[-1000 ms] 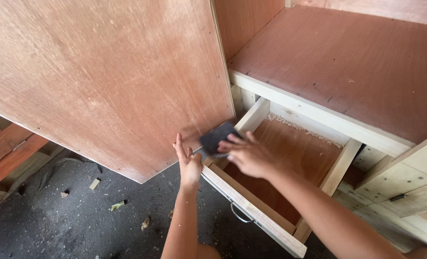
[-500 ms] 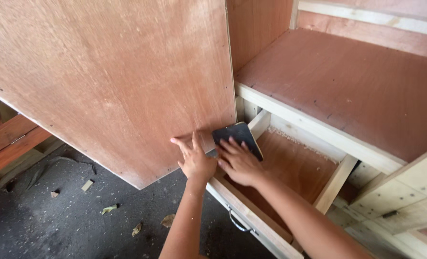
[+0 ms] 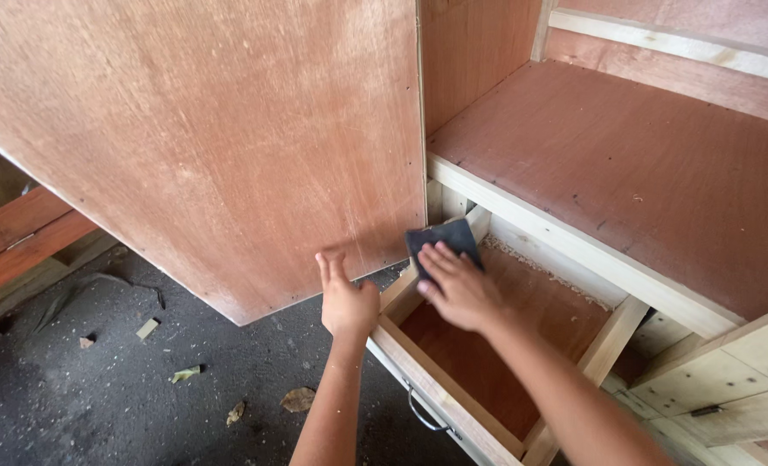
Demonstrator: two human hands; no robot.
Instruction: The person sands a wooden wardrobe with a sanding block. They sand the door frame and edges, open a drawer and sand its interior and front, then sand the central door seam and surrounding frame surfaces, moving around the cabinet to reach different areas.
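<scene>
My right hand (image 3: 454, 286) presses a dark sheet of sandpaper (image 3: 442, 239) flat against the rear corner of an open wooden drawer (image 3: 453, 406), just below the cabinet's side panel (image 3: 211, 147). My left hand (image 3: 346, 298) rests on the drawer's left wall, fingers up against the lower edge of that large reddish plywood panel. The drawer is pulled out of a plywood cabinet and has a metal handle (image 3: 424, 414) on its front. Its inside holds nothing.
A wide plywood shelf (image 3: 625, 164) with a pale wood front rail runs above the drawer at right. Dark concrete floor (image 3: 99, 397) with dry leaves and wood scraps lies at lower left. Reddish timber beams (image 3: 21, 233) sit at far left.
Both hands have shifted up and left along the drawer's back corner with the sandpaper. The view has tilted, so the cabinet shows a little lower.
</scene>
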